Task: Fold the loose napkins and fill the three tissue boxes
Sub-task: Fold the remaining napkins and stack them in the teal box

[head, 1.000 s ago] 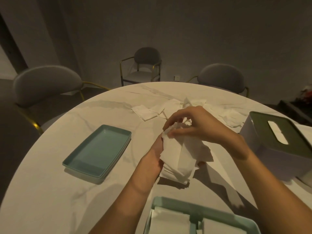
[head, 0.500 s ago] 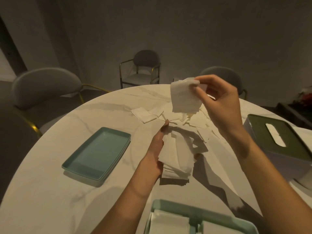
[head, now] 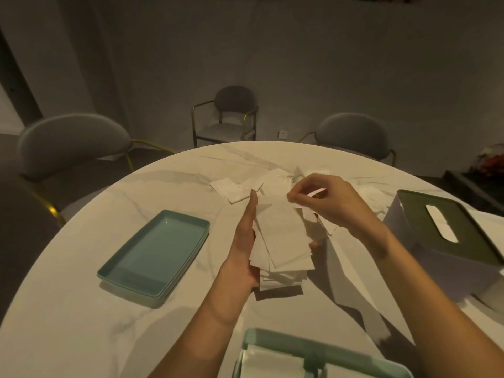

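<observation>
My left hand (head: 245, 238) cradles a stack of folded white napkins (head: 283, 241) just above the table, thumb straight along its left edge and fingertips showing under its right side. My right hand (head: 321, 197) pinches the far end of the top napkin on that stack. Loose white napkins (head: 237, 189) lie scattered on the table beyond the hands. A white tissue box with a dark green slotted lid (head: 447, 227) stands at the right. A pale green open box (head: 313, 350) holding white napkins sits at the near edge.
An empty teal tray (head: 155, 255) lies on the left of the round white marble table (head: 81, 309). Three grey chairs with brass legs stand around the far side, one (head: 71, 143) at the left.
My right hand, which held one folded napkin raised above the pile, has come down and laid it on the stack in my left hand.
</observation>
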A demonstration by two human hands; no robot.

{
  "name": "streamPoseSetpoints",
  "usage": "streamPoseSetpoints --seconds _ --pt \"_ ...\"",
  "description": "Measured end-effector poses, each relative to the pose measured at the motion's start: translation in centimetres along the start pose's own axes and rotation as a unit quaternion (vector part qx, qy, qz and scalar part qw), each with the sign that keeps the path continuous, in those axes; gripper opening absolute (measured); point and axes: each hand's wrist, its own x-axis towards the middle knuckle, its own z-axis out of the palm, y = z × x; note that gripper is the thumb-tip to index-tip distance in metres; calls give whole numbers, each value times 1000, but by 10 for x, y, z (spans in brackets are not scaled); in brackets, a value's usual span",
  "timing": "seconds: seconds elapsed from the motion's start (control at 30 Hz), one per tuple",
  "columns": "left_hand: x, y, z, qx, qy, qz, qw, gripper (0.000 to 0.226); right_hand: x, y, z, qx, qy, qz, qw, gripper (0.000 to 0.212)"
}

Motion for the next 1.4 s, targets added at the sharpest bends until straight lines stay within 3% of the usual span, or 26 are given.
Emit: streamPoseSetpoints --seconds 0.07,0.13,0.23,0.37,0.5,0.6,0.67,0.73,0.8,0.9,0.97,1.03,1.1,1.17,1.2,1.27,1.33,1.4 --pt "1 15 6 -49 -37 2 998 37 3 6 -6 0 -16 16 1000 34" --pt "5 21 15 -3 -52 36 998 41 4 11 -10 2 -94 32 995 49" --pt "1 9 11 11 -51 43 998 44 5 18 -11 38 -129 50 990 39" --pt "5 -10 -10 147 -29 76 986 47 7 26 -9 71 -81 44 993 15" --pt "3 -15 -13 178 -13 140 974 55 7 28 -7 86 3 3 996 18" --pt "0 -8 -8 100 -47 86 990 38 8 26 -7 119 79 -15 990 15" --pt "-3 -5 -8 182 -80 108 974 20 9 22 -10 160 132 -24 978 17" --pt "-2 -4 -11 203 -106 81 970 22 10 18 -16 193 172 -38 965 21" --pt "2 -7 -8 126 -83 68 986 40 9 12 -22 201 186 -53 960 25" --pt "5 -14 -11 74 -50 58 994 39 3 0 -34 253 114 -71 958 29" --pt "9 -14 -8 67 -23 52 996 51 -2 -5 -43 296 -23 -61 953 35" --pt "11 -15 -8 49 -7 5 999 64 -7 -8 -44 243 -154 -41 957 33" --pt "13 -15 -7 42 19 -4 999 66 -8 -7 -32 127 -206 -24 970 28" --pt "16 -8 -1 -63 5 -14 998 46 -5 -3 -16 7 -175 -24 984 28" --pt "17 -1 2 -92 -17 -56 994 32 -2 0 -9 -31 -149 -27 988 26" --pt "16 6 3 -158 -61 -79 982 44 1 3 -3 -68 -108 -37 991 24" --pt "15 3 1 -131 -53 -51 989 41 3 7 -5 -80 -89 -45 992 29" --pt "13 -7 -2 -22 -28 18 999 40 1 5 -11 -89 -79 -49 992 34"
